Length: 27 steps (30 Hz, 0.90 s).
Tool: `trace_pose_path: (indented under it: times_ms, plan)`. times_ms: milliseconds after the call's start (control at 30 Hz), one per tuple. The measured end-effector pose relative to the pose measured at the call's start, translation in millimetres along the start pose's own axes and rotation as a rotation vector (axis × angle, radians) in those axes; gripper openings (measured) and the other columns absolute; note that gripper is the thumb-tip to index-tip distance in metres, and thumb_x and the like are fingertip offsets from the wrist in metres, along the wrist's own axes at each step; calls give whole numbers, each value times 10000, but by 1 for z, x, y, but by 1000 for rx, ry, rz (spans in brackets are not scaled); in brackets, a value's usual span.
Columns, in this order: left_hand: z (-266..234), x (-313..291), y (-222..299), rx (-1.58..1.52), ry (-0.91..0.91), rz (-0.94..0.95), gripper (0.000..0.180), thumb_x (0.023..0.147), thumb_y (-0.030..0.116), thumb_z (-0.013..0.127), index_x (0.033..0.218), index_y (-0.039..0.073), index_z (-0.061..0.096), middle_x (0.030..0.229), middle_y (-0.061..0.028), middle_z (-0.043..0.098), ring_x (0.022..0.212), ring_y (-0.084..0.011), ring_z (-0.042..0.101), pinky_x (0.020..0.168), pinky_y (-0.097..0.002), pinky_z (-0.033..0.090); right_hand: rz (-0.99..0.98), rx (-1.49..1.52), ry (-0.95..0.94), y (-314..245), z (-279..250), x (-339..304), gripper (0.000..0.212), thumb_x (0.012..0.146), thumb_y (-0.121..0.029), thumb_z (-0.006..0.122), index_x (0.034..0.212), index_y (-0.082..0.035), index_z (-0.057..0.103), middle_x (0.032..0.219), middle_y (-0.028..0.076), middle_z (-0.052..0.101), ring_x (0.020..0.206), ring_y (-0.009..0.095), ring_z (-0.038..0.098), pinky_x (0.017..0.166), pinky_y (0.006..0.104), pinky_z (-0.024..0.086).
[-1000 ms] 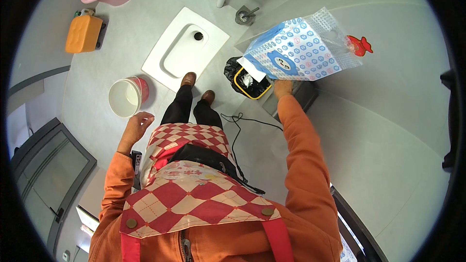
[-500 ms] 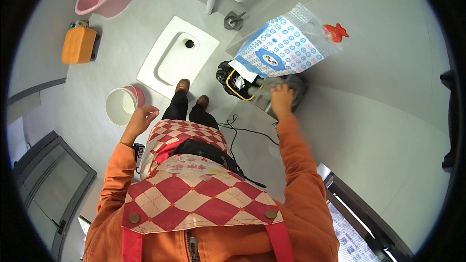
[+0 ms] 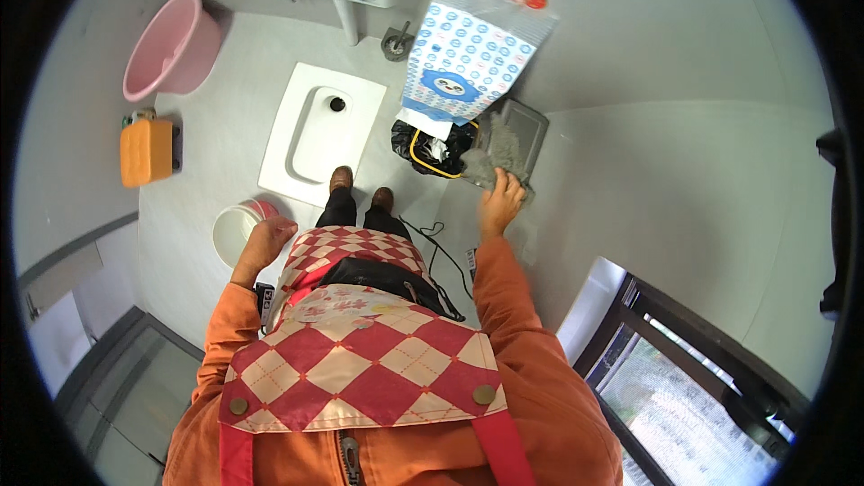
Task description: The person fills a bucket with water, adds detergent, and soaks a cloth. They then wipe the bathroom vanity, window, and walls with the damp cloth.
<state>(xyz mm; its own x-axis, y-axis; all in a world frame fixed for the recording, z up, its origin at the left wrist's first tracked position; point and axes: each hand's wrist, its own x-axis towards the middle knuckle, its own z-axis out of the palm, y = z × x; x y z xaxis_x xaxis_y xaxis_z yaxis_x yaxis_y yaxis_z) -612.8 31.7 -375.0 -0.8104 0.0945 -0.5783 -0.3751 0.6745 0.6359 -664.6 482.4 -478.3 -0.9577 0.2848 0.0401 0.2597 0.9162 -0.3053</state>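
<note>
My right hand (image 3: 501,205) is closed on a crumpled grey cloth (image 3: 506,146), which lies spread over a grey flat-topped surface (image 3: 533,126) by the wall. Just left of it stands a waste bin (image 3: 416,155) with a yellow rim and a black bag, crumpled white paper inside. A blue and white patterned pack (image 3: 477,58) hangs above the bin, a white sheet sticking out of its lower end. My left hand (image 3: 267,241) hangs at my left side with loosely bent fingers and nothing visible in it. It overlaps the view of a white bucket (image 3: 232,232).
A white squat toilet (image 3: 324,130) is set in the floor ahead of my feet. A toilet brush holder (image 3: 396,43), a pink basin (image 3: 175,45) and an orange container (image 3: 147,153) stand along the walls. A black cable (image 3: 438,256) trails near my right leg. A window (image 3: 666,387) is at lower right.
My right hand has drawn back toward me and slightly left, pulling the cloth over the grey surface. My view has turned, showing more of the window. The left hand stays loosely bent.
</note>
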Motion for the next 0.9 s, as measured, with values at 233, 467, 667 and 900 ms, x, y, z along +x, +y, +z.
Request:
trace_pose_path:
  times_ms: [233, 467, 667, 900]
  plan:
    - [-9, 22, 16, 48, -71, 110, 257, 857, 221, 593, 933, -20, 638, 873, -162, 656, 741, -234, 623, 690, -336, 490, 839, 931, -200, 20, 35, -90, 377, 805, -73, 589, 1170, -94, 495, 1204, 99, 446, 1096, 276, 420, 906, 412, 371]
    - [-22, 24, 22, 127, -86, 49, 256, 864, 208, 589, 957, -27, 631, 894, -155, 659, 779, -229, 635, 706, -322, 497, 1312, 2008, 216, 60, 76, -48, 258, 882, -121, 458, 1121, -32, 493, 1106, 106, 537, 1023, 292, 512, 924, 518, 385]
    - [-27, 12, 13, 29, -73, -65, 257, 871, 206, 589, 973, -26, 627, 913, -148, 660, 796, -210, 631, 707, -317, 500, 1433, 2188, 281, 45, 90, -20, 236, 905, -82, 329, 1068, -9, 484, 1132, 131, 519, 1058, 303, 492, 926, 521, 399]
    - [-27, -1, 8, 73, -50, -35, 247, 867, 207, 598, 964, -16, 638, 918, -137, 662, 786, -213, 630, 694, -314, 503, 1565, 2003, 43, 37, 96, -11, 263, 946, -135, 318, 1129, -13, 463, 1135, 104, 502, 1011, 274, 497, 911, 487, 400]
